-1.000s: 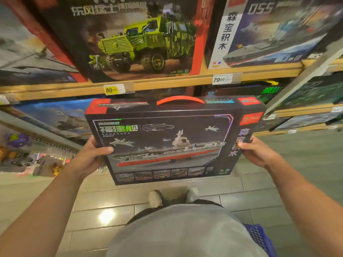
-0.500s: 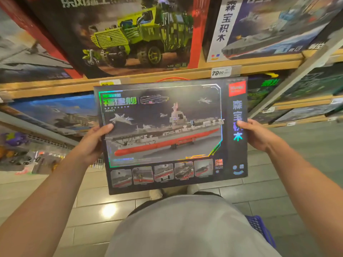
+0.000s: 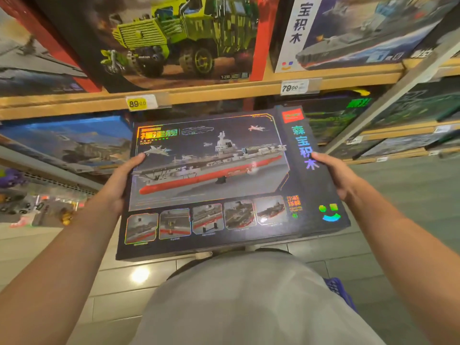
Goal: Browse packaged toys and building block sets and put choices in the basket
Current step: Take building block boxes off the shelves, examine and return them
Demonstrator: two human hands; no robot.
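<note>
A person's two hands clamp one large dark box (image 3: 224, 180) of an aircraft-carrier block set, the left hand (image 3: 122, 178) on its 9 o'clock edge and the right hand (image 3: 336, 174) on its 3 o'clock edge, thumbs over the printed front. The box is held at frame centre above the tiled floor (image 3: 119, 290), face toward the camera, long axis running 9 to 3 o'clock and top edge toward 12. Behind it, two price tags, 89.00 (image 3: 137, 103) and 79.00 (image 3: 290, 87), hang on one wooden shelf (image 3: 224, 92), and a corner of one blue basket (image 3: 338, 290) shows at 5 o'clock.
</note>
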